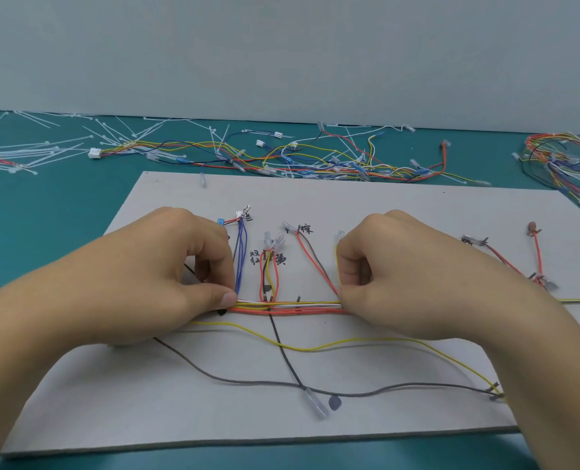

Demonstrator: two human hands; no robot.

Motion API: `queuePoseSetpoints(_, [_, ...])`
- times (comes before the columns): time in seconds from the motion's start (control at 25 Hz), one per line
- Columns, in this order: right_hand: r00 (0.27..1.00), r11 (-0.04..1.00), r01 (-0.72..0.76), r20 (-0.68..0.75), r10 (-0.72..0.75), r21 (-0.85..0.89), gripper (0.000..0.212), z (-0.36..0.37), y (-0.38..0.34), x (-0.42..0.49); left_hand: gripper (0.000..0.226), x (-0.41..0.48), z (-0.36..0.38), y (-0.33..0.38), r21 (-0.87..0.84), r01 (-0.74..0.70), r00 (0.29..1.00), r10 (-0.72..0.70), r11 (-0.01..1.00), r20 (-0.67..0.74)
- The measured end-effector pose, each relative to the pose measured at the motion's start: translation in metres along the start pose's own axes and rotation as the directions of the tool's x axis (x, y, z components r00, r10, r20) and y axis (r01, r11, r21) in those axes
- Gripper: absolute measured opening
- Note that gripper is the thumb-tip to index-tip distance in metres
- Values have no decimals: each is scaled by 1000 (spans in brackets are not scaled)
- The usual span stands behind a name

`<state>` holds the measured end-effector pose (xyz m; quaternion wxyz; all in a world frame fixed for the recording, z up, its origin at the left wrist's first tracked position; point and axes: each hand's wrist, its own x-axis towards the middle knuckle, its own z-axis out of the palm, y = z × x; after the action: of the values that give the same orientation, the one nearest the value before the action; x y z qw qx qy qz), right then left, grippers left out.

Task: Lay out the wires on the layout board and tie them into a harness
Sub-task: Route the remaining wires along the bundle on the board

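Both curled fists hide where the wire bundle [288,306] runs on beneath them, and the fingertips themselves are mostly tucked out of sight. The left hand [180,269] pinches the bundle's left end between thumb and bent fingers, and the right hand [393,269] pinches its right end the same way. The bundle lies straight across the middle of the layout board [366,205], a taut strand of thin orange, yellow and white insulated wires. The board's handwritten black labels are small and partly covered. Blue wires [241,262] rise from the bundle by the left thumb to bare metal terminals. A slack yellow wire [315,349], a grey wire [248,383] and a black wire [283,351] curve over the near half, the black one ending in a clear sleeved terminal [316,404]. The board is flat, matt grey card on a teal bench mat [44,215]. Behind it lie white cable ties [38,153] and a tangle of loose wires [315,161]. A coiled harness [559,157] is cut off at the right edge, before a plain pale wall [282,45].
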<state>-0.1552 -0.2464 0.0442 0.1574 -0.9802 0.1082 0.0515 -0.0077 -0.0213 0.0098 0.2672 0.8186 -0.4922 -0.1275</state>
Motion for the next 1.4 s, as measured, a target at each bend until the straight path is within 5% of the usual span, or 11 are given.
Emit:
queuePoseSetpoints(0.68, [998,992,-56,23,54,110,26,3,11,13,27,4,-2,2,-121,74,995,-81,990,-54])
queuePoseSetpoints(1.0, [1000,989,-22,-12,23,143,28,5,10,12,14,-2,-22,-5,-18,152,988,-153,988,-26])
queuePoseSetpoints(1.4, [997,980,53,-65,-41,192,17,9,6,14,57,-10,-21,-1,60,148,977,-156,987,145])
